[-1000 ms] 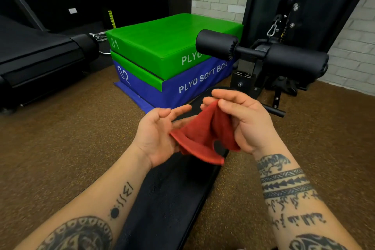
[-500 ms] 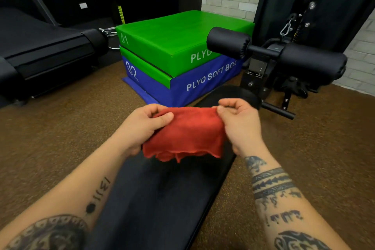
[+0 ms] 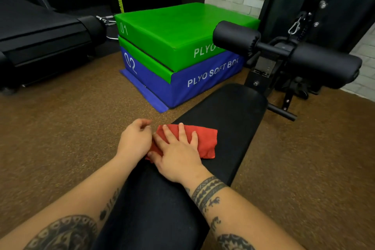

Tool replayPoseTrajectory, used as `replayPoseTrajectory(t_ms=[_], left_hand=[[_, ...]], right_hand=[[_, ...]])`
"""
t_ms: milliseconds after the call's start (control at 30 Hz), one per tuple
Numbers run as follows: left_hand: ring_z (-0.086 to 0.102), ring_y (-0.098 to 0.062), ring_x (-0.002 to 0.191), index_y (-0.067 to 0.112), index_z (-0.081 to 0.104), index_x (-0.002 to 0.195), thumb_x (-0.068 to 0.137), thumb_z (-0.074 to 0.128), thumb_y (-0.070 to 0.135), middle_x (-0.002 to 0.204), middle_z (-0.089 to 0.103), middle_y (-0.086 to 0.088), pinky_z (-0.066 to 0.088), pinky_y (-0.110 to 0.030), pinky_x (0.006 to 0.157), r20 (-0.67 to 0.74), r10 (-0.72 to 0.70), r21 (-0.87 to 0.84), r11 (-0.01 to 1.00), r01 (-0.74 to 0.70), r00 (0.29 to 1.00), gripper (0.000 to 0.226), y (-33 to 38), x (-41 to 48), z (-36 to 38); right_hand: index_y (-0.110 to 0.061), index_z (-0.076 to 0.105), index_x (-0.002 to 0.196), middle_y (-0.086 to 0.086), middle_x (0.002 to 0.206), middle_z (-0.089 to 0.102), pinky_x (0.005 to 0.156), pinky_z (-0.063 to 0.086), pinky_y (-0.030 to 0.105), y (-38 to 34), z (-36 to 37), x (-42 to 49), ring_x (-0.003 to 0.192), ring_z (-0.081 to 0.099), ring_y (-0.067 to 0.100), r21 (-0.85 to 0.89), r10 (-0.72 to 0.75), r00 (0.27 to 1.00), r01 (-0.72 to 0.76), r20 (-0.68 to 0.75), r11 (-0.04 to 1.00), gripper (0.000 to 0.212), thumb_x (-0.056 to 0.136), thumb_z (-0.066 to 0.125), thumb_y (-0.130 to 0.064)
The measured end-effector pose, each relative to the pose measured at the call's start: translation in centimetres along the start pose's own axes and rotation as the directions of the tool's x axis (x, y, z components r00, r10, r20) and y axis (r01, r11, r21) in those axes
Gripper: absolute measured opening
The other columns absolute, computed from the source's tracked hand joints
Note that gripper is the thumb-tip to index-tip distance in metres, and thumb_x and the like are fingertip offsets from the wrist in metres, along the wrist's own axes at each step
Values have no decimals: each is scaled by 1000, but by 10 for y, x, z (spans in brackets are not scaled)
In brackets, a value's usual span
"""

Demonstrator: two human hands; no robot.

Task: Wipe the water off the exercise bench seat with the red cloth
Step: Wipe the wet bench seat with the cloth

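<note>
The red cloth (image 3: 206, 140), folded into a rectangle, lies across the black padded bench seat (image 3: 233, 111). My right hand (image 3: 178, 152) rests flat on the cloth's left half, fingers spread, pressing it onto the seat. At the seat's left edge my left hand (image 3: 135, 140) sits with its fingers loosely curled. It touches the cloth's left end and nothing shows inside it. I can make out no water on the dark padding.
Black foam leg rollers (image 3: 235, 36) on a metal post stand at the bench's far end. A green and blue plyo soft box (image 3: 178, 32) sits on the brown floor to the far left of the bench. A treadmill (image 3: 40, 40) is at the left.
Both hands held the cloth up in the air and spread it out. Now the cloth lies folded on the seat under my right palm, and my left hand has let go.
</note>
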State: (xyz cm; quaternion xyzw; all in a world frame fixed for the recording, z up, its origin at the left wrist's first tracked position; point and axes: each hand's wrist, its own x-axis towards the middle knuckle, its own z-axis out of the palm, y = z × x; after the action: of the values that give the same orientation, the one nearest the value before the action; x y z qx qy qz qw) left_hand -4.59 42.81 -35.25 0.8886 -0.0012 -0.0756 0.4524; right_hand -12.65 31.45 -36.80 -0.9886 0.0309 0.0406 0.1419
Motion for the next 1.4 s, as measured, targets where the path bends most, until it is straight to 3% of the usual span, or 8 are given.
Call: replayPoseTrajectory(t_ms=[233,400,533,833,967,1067,1267,1400], left_hand=[[55,-19,126,25,62,130,96,43,45,133,63,2,39,-35,109,234,302,41,947,-320,924,44,31,6,48],[9,-15,153,31,24,156,97,20,62,165,16,5,-5,-51,122,376,294,117,926,-359,879,66,54,27,84],[4,-20,154,36,23,155,97,15,65,166,12,6,0,-55,122,386,267,142,929,-343,883,65,68,47,102],[-8,-24,153,32,24,155,96,26,65,167,3,6,3,-58,121,485,360,434,692,-576,797,68,95,71,151],[-3,-22,154,33,19,156,95,23,68,167,6,7,9,-55,121,478,382,474,646,-598,791,70,95,73,157],[0,-21,154,33,19,156,95,21,68,167,6,7,11,-54,121,476,391,478,637,-604,788,70,94,72,155],[1,-23,154,33,20,156,96,18,65,167,8,4,3,-56,121,478,447,499,570,-653,756,68,96,57,154],[0,-20,154,32,20,157,99,19,59,167,9,4,-6,-52,122,504,454,411,622,-667,734,64,96,28,158]], right_hand=[[-38,14,156,-9,166,13,120,0,57,45,-11,29,154,-5,29,-51,-14,1000,13,-21,999,68,94,38,-48],[-42,9,156,-12,166,11,122,4,52,103,-27,50,155,2,26,-46,10,997,-14,-79,999,69,94,35,-55],[-40,17,156,-12,166,13,122,5,51,156,-45,73,154,6,24,-71,87,991,-95,-106,993,70,93,29,-70],[-43,14,155,-16,166,8,118,-5,61,247,-77,108,154,1,25,-98,306,945,-317,-111,943,74,90,24,-76],[-44,13,155,-16,166,5,114,-8,66,272,-87,108,154,-4,30,-41,471,874,-478,-118,877,75,88,22,-77],[-40,14,156,-12,167,5,117,6,65,294,-88,95,153,0,32,113,597,794,-587,-112,802,78,88,25,-77],[-24,27,156,3,168,8,119,22,38,292,-76,45,151,21,29,333,609,771,-534,-184,777,61,102,38,-48],[-20,27,156,2,167,10,116,26,41,248,-59,14,153,11,18,79,513,832,-508,-210,858,55,106,27,-43]])
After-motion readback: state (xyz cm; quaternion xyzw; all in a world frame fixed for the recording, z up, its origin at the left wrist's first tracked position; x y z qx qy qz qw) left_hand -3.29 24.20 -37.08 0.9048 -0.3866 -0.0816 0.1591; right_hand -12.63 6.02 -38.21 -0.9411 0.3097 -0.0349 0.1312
